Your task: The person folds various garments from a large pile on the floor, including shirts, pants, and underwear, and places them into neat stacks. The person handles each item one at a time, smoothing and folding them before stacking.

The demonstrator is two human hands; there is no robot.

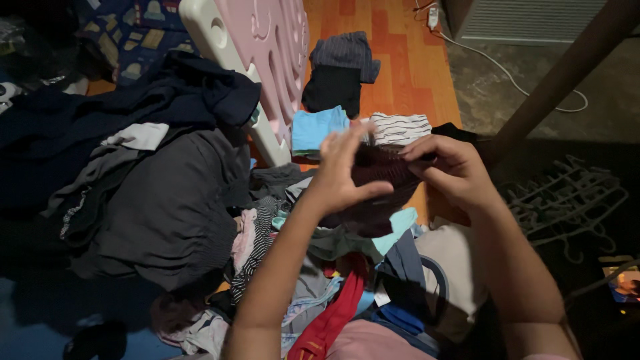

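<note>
Centre frame, the left hand (343,175) and right hand (450,172) pinch a small dark maroon ribbed cloth (380,170), fingers clamped on its edges; it looks soft, light, floppy.

One view is given, taken from head height and aimed steeply downward and forward, close over a heaped pile of mixed clothes (200,220) on an orange wooden floor (407,60).

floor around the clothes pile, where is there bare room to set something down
Bare wooden floor right of the dark folded pile, up to the white cable. Crowded: loose clothes heap under both hands, hangers at right.
</note>
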